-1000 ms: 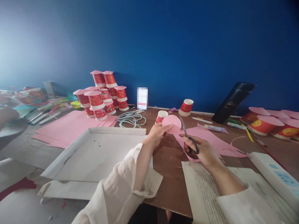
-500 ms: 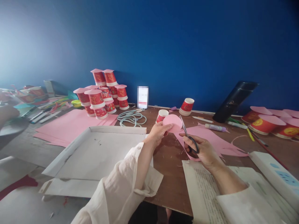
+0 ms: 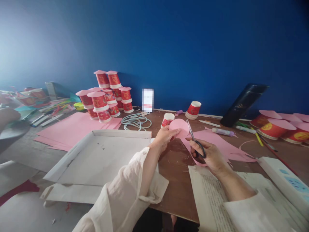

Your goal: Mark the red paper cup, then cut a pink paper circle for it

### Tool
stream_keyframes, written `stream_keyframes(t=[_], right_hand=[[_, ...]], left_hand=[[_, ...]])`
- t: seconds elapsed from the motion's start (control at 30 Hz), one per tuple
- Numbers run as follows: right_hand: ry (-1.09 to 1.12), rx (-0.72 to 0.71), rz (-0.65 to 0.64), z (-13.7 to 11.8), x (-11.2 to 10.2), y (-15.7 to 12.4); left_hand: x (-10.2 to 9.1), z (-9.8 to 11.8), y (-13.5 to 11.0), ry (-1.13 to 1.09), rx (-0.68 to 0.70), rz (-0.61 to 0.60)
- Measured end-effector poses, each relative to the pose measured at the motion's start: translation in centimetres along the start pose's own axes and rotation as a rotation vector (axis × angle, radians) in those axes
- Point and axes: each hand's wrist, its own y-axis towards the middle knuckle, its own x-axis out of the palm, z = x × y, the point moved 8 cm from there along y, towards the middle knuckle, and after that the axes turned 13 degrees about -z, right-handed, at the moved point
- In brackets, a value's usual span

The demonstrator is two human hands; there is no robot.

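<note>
My left hand (image 3: 163,138) pinches a pink paper disc (image 3: 179,127) and holds it above the brown table. My right hand (image 3: 209,156) grips black-handled scissors (image 3: 194,140), fingers through the loops, with the blades against the disc's right edge. Under both hands lies a cut pink paper sheet (image 3: 217,145). A small red paper cup (image 3: 167,119) stands just behind the disc.
A stack of red cups with pink lids (image 3: 105,96) stands at the back left, beside pink sheets (image 3: 67,130) and a coiled cable (image 3: 135,122). A white cardboard tray (image 3: 98,158), a printed page (image 3: 212,196), a black flask (image 3: 241,104), more lidded cups (image 3: 275,127) and pens surround me.
The view has drifted slightly. Both hands keep their grip, with the scissors still at the disc's edge.
</note>
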Motion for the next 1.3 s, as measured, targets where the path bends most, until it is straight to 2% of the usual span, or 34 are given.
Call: stream_keyframes(t=[1.3], right_hand=[[0.022,-0.006,0.001,-0.01,0.14,0.01]], left_hand=[[-0.34,-0.41,0.33,0.018,-0.003,0.011]])
